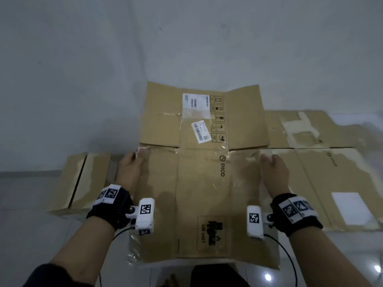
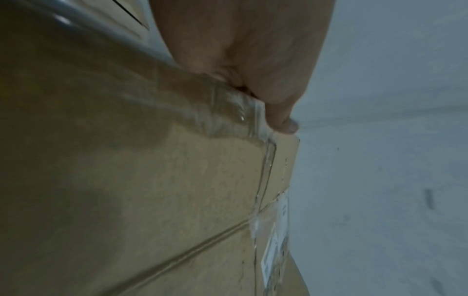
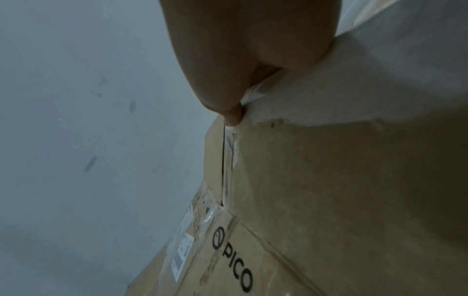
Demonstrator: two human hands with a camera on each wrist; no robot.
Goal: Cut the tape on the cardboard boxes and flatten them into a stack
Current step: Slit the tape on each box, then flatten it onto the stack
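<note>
Both hands (image 1: 132, 168) (image 1: 273, 168) grip flattened box (image 1: 203, 183) side edges.

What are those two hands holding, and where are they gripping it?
Both hold the flattened cardboard box: the left hand grips its left edge, the right hand its right edge, both near the fold line.

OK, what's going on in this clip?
A person is holding a flattened brown cardboard box printed PICO by its two side edges, left hand gripping the left edge, right hand the right. Clear tape still clings to it. More flattened cardboard lies on the floor to the right.
</note>
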